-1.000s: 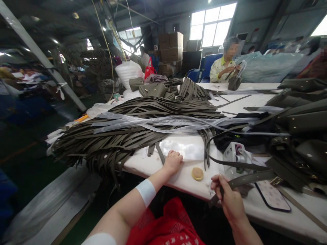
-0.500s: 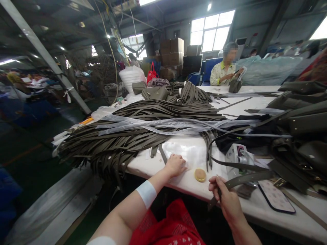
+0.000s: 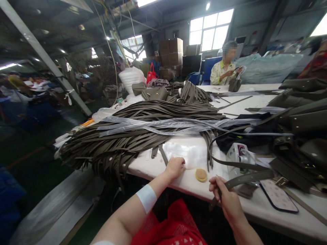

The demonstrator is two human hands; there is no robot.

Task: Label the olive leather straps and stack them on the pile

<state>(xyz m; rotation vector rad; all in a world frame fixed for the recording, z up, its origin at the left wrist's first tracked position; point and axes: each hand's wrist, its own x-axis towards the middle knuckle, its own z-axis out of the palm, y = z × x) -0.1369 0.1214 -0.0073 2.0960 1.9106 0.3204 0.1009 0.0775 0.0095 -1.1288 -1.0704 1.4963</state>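
Observation:
My right hand (image 3: pixel 227 195) is closed around a dark olive strap (image 3: pixel 251 177) with holes in it. The strap's short end hangs below the fingers, and its longer part loops back to the right. Over the table's front edge, my left hand (image 3: pixel 175 168) is curled with its fingers pressed together at the edge of a clear plastic sheet (image 3: pixel 187 153). What those fingers hold, if anything, is too small to make out. Between the hands lies a round yellow-rimmed tin (image 3: pixel 201 175) with a tan top.
A large heap of olive straps (image 3: pixel 122 139) covers the table's left side, with clear plastic strips (image 3: pixel 153 124) across it. To the right are a white device (image 3: pixel 238 156), a phone (image 3: pixel 278 195) and dark bags (image 3: pixel 306 119). A co-worker (image 3: pixel 224 71) sits across the table.
My left hand's fingers have drawn in tighter, and the hand has shifted only slightly. My right hand keeps the strap in nearly the same place. The view has moved a little.

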